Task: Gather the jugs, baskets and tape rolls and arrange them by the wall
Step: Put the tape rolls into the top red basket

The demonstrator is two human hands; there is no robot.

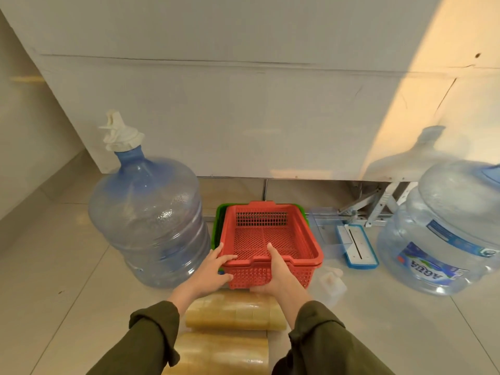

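A red perforated basket (270, 234) sits nested on a green basket (219, 220) on the floor by the wall. My left hand (213, 269) grips the red basket's near left corner, fingers over its rim. My right hand (278, 274) holds the near wall, thumb inside over the rim and fingers underneath. A big blue jug (151, 217) with a white cloth stuffed in its neck stands to the left. A clear jug (443, 239) with a blue label stands at the right. Two stacks of clear tape rolls (235, 312) lie between my forearms.
A white panel wall (243, 117) runs behind everything, with metal brackets (378, 204) under its right part. A clear blue-edged plastic piece (351, 244) and a small white plastic object (331, 282) lie on the tiled floor right of the baskets.
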